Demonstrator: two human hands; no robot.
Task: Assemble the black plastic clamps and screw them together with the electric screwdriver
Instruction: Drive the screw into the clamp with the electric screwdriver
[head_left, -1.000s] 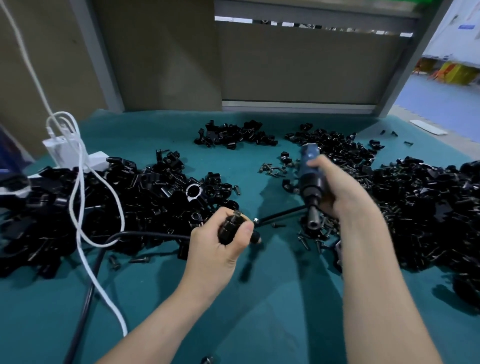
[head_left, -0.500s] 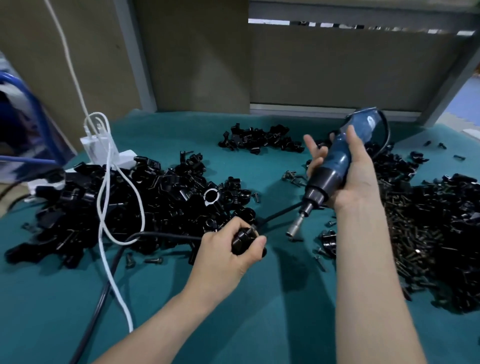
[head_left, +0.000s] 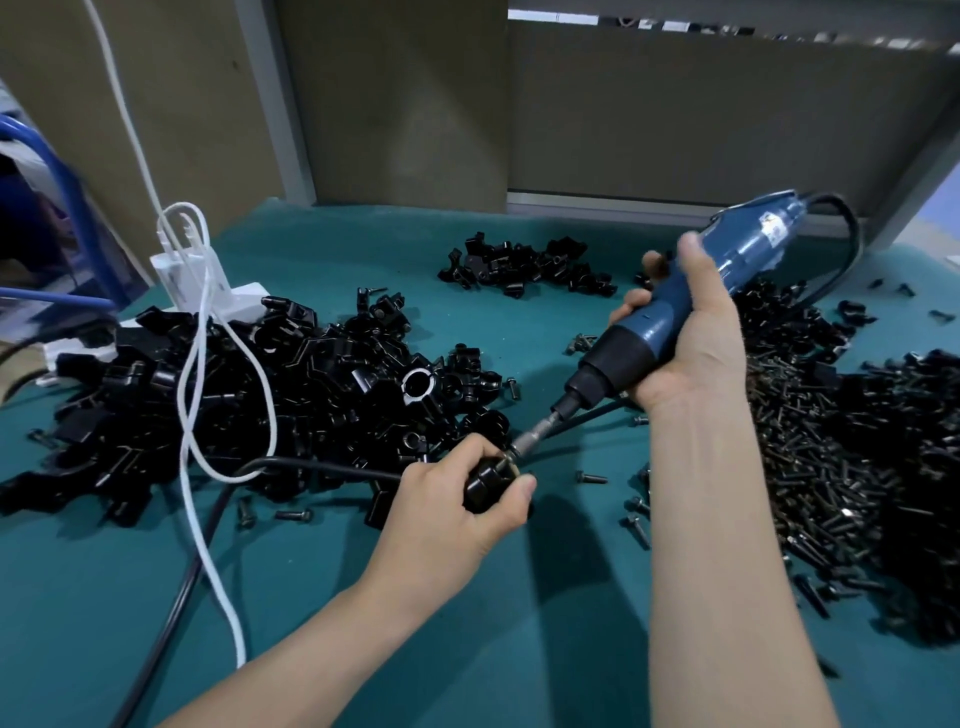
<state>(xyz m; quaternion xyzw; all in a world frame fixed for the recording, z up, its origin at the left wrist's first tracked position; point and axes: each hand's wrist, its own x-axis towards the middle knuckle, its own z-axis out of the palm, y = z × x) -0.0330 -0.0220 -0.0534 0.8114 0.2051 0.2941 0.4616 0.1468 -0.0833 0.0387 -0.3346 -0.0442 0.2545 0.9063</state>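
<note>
Over the teal mat (head_left: 322, 613), left hand (head_left: 457, 525) grips an assembled black clamp (head_left: 485, 480), fingers curled tight round it, held just above the mat near the big pile of clamp parts (head_left: 249, 395). Right hand (head_left: 685, 343) wraps the blue electric screwdriver (head_left: 701, 301), fingers closed on the body, bit tip (head_left: 511, 451) at the clamp's top, likely on the screw. Step: driving the screw. Next needs bit kept square, clamp steady. Loose screws (head_left: 810, 457) heaped at right.
</note>
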